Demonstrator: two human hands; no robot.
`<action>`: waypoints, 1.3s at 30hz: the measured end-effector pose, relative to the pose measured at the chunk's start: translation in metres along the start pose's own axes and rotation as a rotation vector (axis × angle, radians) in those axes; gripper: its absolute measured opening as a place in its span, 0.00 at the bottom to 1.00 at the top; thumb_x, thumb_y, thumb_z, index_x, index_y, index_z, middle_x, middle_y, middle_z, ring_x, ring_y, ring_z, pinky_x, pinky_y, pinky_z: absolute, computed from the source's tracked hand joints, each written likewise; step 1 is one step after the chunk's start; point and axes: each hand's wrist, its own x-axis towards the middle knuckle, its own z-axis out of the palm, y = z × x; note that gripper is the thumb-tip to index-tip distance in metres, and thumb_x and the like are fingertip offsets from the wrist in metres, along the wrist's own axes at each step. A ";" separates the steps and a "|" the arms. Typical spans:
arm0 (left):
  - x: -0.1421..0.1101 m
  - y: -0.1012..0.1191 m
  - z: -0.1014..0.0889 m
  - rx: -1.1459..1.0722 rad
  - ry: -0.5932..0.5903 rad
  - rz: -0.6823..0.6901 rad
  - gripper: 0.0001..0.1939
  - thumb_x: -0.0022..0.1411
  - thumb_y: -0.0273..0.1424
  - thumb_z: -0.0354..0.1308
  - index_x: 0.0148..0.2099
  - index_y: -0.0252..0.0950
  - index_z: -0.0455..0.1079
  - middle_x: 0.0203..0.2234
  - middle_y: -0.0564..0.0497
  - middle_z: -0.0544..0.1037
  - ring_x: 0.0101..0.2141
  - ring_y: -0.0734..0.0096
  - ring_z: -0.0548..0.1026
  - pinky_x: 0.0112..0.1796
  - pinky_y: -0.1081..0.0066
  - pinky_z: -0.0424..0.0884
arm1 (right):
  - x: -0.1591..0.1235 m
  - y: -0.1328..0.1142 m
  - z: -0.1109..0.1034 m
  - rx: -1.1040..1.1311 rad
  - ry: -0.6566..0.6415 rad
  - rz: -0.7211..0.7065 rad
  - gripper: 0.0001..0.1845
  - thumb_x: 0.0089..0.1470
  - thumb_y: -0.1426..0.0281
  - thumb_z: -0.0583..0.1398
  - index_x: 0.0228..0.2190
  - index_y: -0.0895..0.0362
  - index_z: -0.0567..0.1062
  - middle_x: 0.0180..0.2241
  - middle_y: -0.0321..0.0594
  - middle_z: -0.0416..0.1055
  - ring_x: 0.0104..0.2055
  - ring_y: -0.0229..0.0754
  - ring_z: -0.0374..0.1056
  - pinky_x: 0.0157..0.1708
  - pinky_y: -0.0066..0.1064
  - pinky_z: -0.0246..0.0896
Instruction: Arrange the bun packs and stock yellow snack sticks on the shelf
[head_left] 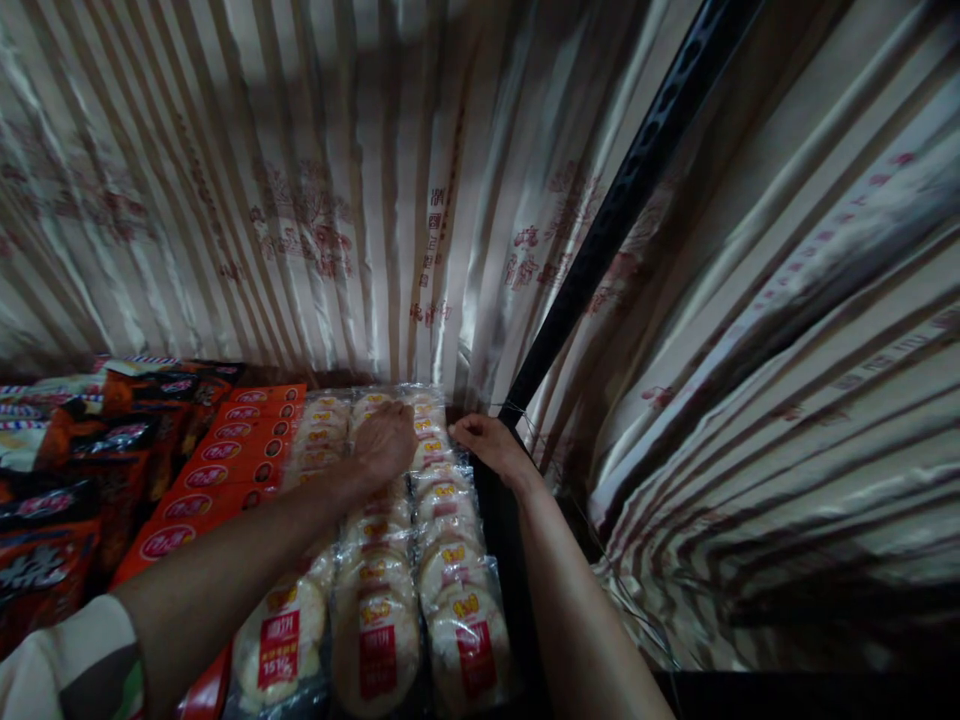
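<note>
1. Plastic packets (377, 640) of pale round crackers, with red labels, lie in three overlapping columns beneath and in front of your left fingers.
2. Your left hand (386, 440) is over the far end of the middle column, back upward, fingers bent toward the right-hand column. You hide their tips, so I cannot tell whether they pinch a packet or only press on it.
3. Your right hand (487, 440) is just beside that right-hand column, thumb and forefinger drawn close together. I cannot tell whether they grip a packet's edge.
4. Left of your left fingers lie orange packets (217, 475), then black-and-orange bags (112, 435).
5. Just beyond your right fingers a black post (592, 255) slants up before the printed curtain (375, 200).
</note>
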 end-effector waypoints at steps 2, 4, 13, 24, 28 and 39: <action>0.000 0.001 0.000 -0.010 0.004 -0.015 0.11 0.58 0.25 0.47 0.41 0.28 0.67 0.40 0.40 0.73 0.45 0.60 0.68 0.47 0.65 0.64 | -0.001 0.000 -0.002 0.023 -0.021 0.008 0.16 0.39 0.57 0.60 0.22 0.58 0.72 0.19 0.32 0.66 0.22 0.33 0.58 0.24 0.26 0.53; -0.001 0.000 0.002 -0.021 0.013 -0.033 0.11 0.58 0.26 0.47 0.41 0.28 0.67 0.40 0.40 0.73 0.45 0.60 0.68 0.47 0.66 0.64 | 0.000 0.000 -0.001 0.049 -0.005 0.020 0.14 0.38 0.58 0.60 0.22 0.58 0.72 0.20 0.32 0.66 0.22 0.33 0.58 0.25 0.26 0.53; -0.002 -0.009 0.009 -0.059 0.102 -0.016 0.09 0.59 0.25 0.46 0.38 0.31 0.67 0.38 0.43 0.72 0.41 0.66 0.68 0.44 0.70 0.65 | 0.006 0.001 0.011 0.004 0.099 0.000 0.12 0.41 0.60 0.59 0.21 0.56 0.71 0.19 0.31 0.67 0.22 0.33 0.61 0.25 0.26 0.54; -0.004 -0.014 0.007 -0.052 0.093 -0.006 0.08 0.61 0.28 0.46 0.37 0.34 0.67 0.37 0.46 0.72 0.40 0.66 0.69 0.42 0.69 0.66 | 0.007 0.004 0.014 -0.062 0.129 0.007 0.12 0.44 0.60 0.57 0.21 0.56 0.71 0.19 0.31 0.68 0.22 0.34 0.62 0.25 0.26 0.55; -0.007 -0.010 0.003 0.044 0.158 0.077 0.08 0.61 0.28 0.47 0.39 0.34 0.67 0.40 0.45 0.70 0.44 0.64 0.66 0.44 0.67 0.66 | 0.007 0.005 0.014 -0.093 0.145 -0.014 0.11 0.44 0.60 0.57 0.22 0.55 0.71 0.20 0.32 0.69 0.23 0.34 0.64 0.26 0.26 0.57; -0.011 0.000 0.001 -0.024 -0.052 0.188 0.11 0.62 0.26 0.44 0.36 0.33 0.68 0.36 0.46 0.73 0.41 0.67 0.70 0.43 0.68 0.67 | 0.007 0.005 0.018 -0.108 0.192 -0.029 0.11 0.45 0.60 0.58 0.23 0.55 0.73 0.21 0.33 0.71 0.24 0.35 0.65 0.26 0.25 0.58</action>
